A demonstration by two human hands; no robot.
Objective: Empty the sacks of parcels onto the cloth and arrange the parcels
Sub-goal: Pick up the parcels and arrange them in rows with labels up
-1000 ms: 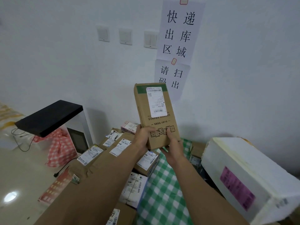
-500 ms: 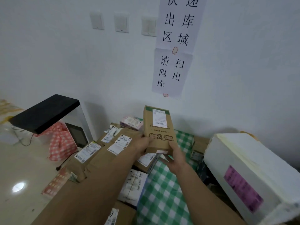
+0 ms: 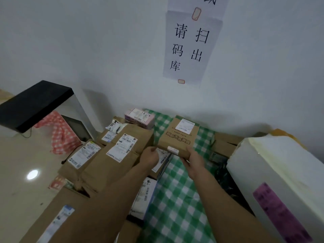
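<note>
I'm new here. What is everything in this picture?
brown cardboard box with a white label: one, brown, at the cloth's far end
green-and-white checked cloth: one, green and white, centre
brown cardboard parcels: several, brown, packed along the cloth's left
pink carton: one, pink, by the wall
white foam box with a purple label: one, white, far right
black flat-topped stand: one, black, far left
red-and-white checked cloth: one, red and white, under that stand
white paper signs: two, white, on the wall
left hand: one, at the box's near left corner, grip unclear
right hand: one, gripping the box's near right corner
</note>
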